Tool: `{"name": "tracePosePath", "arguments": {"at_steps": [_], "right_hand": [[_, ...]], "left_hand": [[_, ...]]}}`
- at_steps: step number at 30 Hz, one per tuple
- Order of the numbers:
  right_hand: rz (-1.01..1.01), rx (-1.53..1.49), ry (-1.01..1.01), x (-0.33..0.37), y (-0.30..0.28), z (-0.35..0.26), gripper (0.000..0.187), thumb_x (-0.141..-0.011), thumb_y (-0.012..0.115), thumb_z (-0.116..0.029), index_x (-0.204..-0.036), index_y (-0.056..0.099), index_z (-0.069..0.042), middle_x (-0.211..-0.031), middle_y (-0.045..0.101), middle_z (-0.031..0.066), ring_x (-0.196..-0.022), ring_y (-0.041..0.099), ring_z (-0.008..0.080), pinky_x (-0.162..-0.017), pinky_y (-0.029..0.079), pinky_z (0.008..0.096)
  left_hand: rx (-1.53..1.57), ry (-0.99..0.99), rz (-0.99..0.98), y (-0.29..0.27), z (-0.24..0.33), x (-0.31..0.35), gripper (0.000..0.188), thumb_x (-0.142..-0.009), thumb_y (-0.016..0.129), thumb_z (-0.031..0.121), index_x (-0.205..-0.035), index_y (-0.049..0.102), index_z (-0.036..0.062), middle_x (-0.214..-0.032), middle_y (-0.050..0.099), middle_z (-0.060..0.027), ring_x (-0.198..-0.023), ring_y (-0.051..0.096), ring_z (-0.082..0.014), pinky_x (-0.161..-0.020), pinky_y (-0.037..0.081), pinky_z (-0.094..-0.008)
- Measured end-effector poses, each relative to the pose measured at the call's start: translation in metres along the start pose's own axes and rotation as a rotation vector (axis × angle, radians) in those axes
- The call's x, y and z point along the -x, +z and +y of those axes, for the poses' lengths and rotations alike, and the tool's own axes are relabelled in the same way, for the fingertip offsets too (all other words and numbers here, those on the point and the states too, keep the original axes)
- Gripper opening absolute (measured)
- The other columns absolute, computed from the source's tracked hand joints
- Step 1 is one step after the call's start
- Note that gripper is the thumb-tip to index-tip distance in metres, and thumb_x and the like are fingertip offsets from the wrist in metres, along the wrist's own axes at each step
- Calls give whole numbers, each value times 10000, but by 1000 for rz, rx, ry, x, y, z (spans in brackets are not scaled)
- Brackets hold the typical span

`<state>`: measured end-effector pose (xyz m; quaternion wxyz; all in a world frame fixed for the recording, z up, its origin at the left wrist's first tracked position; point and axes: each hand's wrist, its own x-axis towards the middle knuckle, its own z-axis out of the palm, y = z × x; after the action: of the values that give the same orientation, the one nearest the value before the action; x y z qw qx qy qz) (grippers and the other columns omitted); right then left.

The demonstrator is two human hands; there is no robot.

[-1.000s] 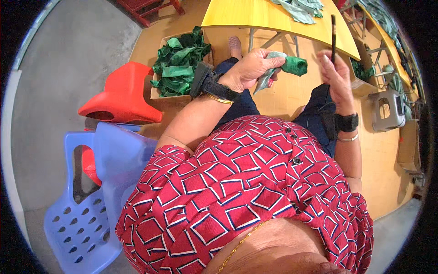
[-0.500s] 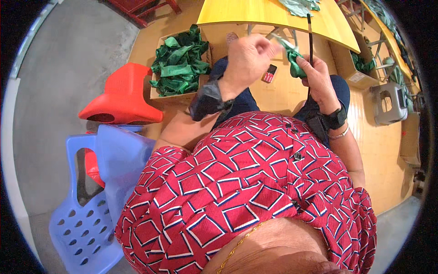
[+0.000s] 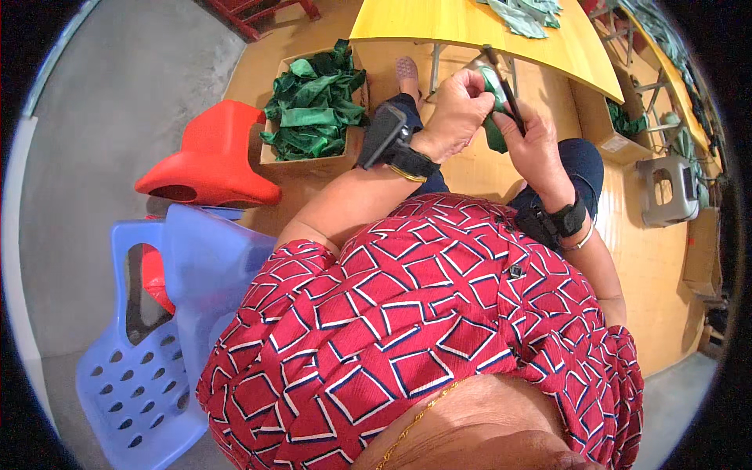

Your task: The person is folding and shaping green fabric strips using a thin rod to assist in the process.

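- Both our hands have come together since a second ago: left hand [image 3: 454, 110] now pinches the green fabric piece [image 3: 493, 117]; right hand [image 3: 533, 145] grips it with a thin dark stick [image 3: 505, 90].
- Fabric sits between our fingers, below the yellow table [image 3: 470, 27].
- Left, farther off: cardboard box of green pieces [image 3: 313, 102], red stool [image 3: 211, 157].

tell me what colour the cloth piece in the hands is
Green, clearest in the head view: the cloth piece sits between both hands.

The box [image 3: 313, 160] sits on the floor left of the table [image 3: 470, 27], cloth [image 3: 313, 102] in it. Stools [image 3: 207, 160] stand left of the box, the chair [image 3: 164, 329] nearer.
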<state>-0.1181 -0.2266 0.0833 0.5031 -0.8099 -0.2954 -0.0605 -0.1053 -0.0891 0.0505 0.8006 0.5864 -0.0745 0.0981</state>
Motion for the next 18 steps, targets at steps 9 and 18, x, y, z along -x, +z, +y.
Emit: {"name": "tracePosePath", "arguments": {"at_steps": [9,18], "right_hand": [[-137,177,-247,2,-1,-11,97,-718,517,19,-805,484,-8,-695,529,198,-674,534,373,-556,421,396],[150,381,-44,-20,1,32,165,-732,438,-24,-883,498,4,-736,549,250,-721,529,420,-625,422,477]], "left_hand": [[-473,327,84,-11,-14,-18,228,-681,643,17,-848,488,11,-696,556,-52,-619,509,-70,-522,412,-199],[-738,419,167,7,-20,-1,177,-654,549,-42,-821,605,-31,-702,613,-146,-624,586,-166,-567,449,-271]]}}
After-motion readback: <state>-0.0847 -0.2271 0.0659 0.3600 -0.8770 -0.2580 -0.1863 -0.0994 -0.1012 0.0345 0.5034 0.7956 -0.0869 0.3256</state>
